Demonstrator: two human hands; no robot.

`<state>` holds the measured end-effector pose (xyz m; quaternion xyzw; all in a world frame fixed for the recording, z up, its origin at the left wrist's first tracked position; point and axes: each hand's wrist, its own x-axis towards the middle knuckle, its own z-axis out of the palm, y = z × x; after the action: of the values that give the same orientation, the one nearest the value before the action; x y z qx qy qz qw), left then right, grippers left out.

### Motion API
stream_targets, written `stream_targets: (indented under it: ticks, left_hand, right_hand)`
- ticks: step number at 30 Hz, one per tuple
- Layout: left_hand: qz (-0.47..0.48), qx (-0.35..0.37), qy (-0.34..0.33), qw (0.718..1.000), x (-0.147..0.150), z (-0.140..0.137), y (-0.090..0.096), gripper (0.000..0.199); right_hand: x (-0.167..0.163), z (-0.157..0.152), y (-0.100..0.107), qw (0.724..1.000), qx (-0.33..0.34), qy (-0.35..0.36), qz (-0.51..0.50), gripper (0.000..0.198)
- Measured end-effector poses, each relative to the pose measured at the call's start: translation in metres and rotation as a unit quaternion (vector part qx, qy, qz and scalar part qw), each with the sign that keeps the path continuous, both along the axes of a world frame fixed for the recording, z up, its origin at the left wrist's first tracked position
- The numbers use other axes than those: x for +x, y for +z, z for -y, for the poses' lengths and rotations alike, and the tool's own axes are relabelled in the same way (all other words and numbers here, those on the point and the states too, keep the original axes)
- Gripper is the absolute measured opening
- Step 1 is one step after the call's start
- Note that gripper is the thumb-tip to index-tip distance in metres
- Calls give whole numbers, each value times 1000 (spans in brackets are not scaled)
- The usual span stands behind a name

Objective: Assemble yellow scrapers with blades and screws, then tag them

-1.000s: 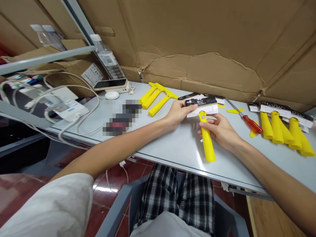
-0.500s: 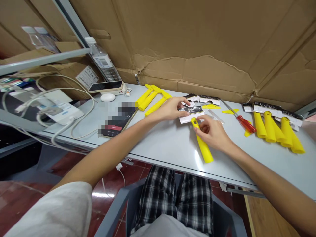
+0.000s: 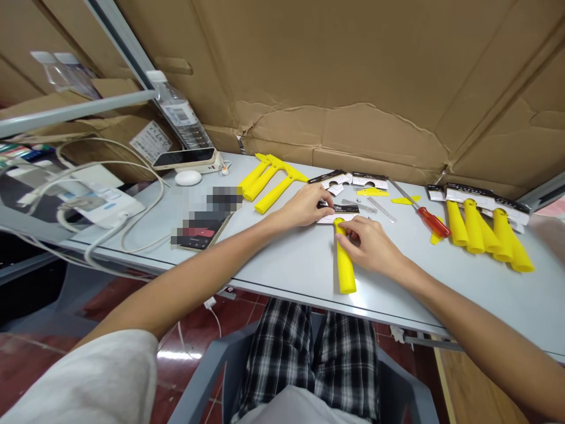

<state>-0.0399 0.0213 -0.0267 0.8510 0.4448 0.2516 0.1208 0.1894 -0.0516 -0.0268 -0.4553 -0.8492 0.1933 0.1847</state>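
Observation:
In front of me a yellow scraper handle point(image 3: 346, 265) lies with its wide end toward the table's front edge. A black-and-white packaging card point(image 3: 329, 218) sits across its far end. My left hand point(image 3: 304, 206) is closed, thumb and fingers pinching the left end of the card. My right hand point(image 3: 373, 242) is closed too, its thumb and forefinger on the upper part of the yellow handle near the card. Just beyond the hands lie thin metal blades point(image 3: 381, 209), more cards point(image 3: 332, 180) and a flat yellow strip point(image 3: 372, 192).
On the right are carded yellow scrapers point(image 3: 475, 227) and a red screwdriver point(image 3: 433, 222). Bare yellow scrapers point(image 3: 272, 194) lie left, near a phone point(image 3: 200, 232). Farther left are a power strip point(image 3: 103, 203) with cables and a bottle point(image 3: 183, 115). Cardboard point(image 3: 344, 76) walls the back.
The card has tipped flatter, showing less of its face. The yellow handle has turned from slanting right to nearly straight toward me. Both hands stay on the piece.

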Motion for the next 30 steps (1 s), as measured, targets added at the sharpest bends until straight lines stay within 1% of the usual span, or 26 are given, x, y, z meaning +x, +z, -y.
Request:
stream_targets:
  ticks: [3, 6, 8, 10, 12, 14, 17, 20, 23, 25, 28, 30]
  left_hand:
    - [0, 12, 6, 1000, 2, 1, 1, 27]
    - [-26, 10, 21, 999, 2, 11, 12, 36]
    - [-44, 29, 29, 998, -1, 29, 18, 40]
    - [-49, 41, 52, 997, -7, 54, 18, 47]
    - [-67, 27, 78, 994, -13, 83, 10, 53]
    - [-99, 7, 101, 990, -17, 109, -3, 61]
    - [-146, 0, 121, 982, -18, 132, -22, 63]
    - [-168, 10, 119, 979, -15, 138, -29, 62]
    - [-172, 17, 117, 978, -14, 136, -28, 61]
    - [-172, 17, 116, 978, -14, 136, -26, 61]
    - [-171, 15, 116, 978, -15, 136, -26, 61]
    - [-170, 14, 118, 978, -15, 137, -27, 62]
  right_hand:
    - [2, -2, 7, 1000, -16, -8, -11, 54]
    - [11, 3, 16, 1000, -11, -17, -8, 56]
    - [21, 13, 17, 999, 7, -21, 26, 58]
    - [32, 27, 11, 998, 26, -26, 57, 61]
    - [40, 42, 0, 995, 48, -36, 76, 66]
    - [45, 55, -12, 991, 64, -45, 113, 74]
    - [44, 65, -22, 981, 58, -54, 175, 81]
    - [39, 65, -22, 974, 39, -65, 215, 85]
    - [35, 62, -14, 971, 28, -69, 227, 83]
    - [32, 60, -4, 971, 22, -71, 228, 76]
    - [24, 55, 15, 969, -4, -83, 233, 58]
    - [16, 52, 27, 966, -24, -106, 235, 54]
